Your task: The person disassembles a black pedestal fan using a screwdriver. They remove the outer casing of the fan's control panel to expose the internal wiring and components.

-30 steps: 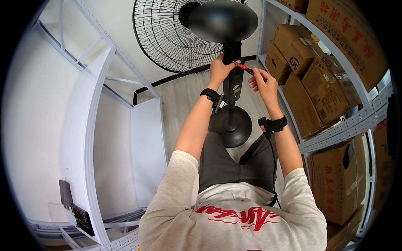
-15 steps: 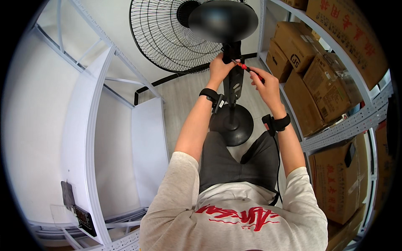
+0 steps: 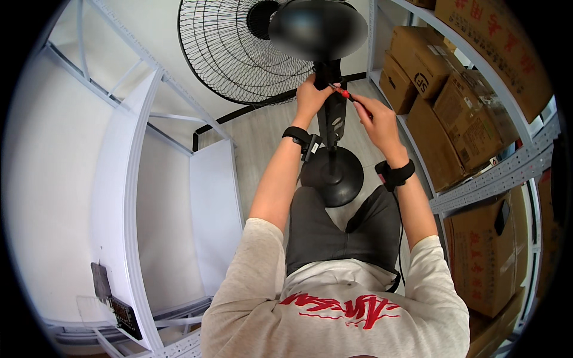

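In front of me stands a black pedestal fan (image 3: 333, 116) with a wire-grille head and a round base. My left hand (image 3: 311, 97) is wrapped round the fan's neck just below its head, its thumb reaching toward the tool tip. A screwdriver (image 3: 345, 93) with a red and black handle slants in from the right, gripped in the fingers of my right hand (image 3: 379, 124). Its tip meets the neck beside my left thumb. Whatever the tip touches there is too small to make out, and the fingers behind the neck are hidden.
A rack with cardboard boxes (image 3: 474, 116) rises close on my right, with a dark phone-like object (image 3: 502, 216) on a lower box. White shelving (image 3: 218, 209) stands on my left, holding a dark circuit-board-like item (image 3: 124, 316). The fan base (image 3: 332, 178) sits near my knees.
My right hand has shifted and turned slightly around the screwdriver handle, while the tip stays at the fan's neck. My left hand keeps its hold. The whole view has moved a little.
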Tool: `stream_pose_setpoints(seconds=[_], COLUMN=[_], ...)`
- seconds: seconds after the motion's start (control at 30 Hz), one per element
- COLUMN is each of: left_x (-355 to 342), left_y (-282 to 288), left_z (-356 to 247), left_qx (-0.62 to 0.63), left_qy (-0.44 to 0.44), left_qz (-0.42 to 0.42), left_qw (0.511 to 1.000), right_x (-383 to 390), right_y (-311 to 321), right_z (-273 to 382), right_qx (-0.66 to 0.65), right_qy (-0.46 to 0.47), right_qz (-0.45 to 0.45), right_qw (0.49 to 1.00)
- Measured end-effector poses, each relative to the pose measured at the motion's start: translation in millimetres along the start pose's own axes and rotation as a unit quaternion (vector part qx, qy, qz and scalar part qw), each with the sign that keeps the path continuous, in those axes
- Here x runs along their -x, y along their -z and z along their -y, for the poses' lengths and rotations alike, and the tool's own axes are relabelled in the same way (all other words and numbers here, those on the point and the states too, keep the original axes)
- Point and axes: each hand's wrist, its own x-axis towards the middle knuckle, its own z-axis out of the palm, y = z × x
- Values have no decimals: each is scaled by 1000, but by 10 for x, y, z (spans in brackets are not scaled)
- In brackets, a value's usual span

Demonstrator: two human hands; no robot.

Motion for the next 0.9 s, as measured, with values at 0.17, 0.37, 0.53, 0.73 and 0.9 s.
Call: stream_pose_setpoints(seconds=[0.17,0.37,0.53,0.73,0.9], left_x=[-7,16,40,42,60], left_y=[-23,-11,5,14,27], left_z=[-17,-3,-55,-107,-94], left_qx=[-5,-18,-4,9,9], left_qy=[18,3,8,9,8], left_qz=[6,-8,-4,-4,-13], left_qw=[1000,1000,1000,1000,1000], right_x=[-53,-103,-90,130,116], right_y=[60,46,60,-92,-174], right_z=[-35,110,69,-91,86], right_qx=[80,-184,-165,-106,74], right_qy=[58,-311,-300,-189,-34], right_qz=[19,60,70,7,-57], right_qw=[995,931,937,976,995])
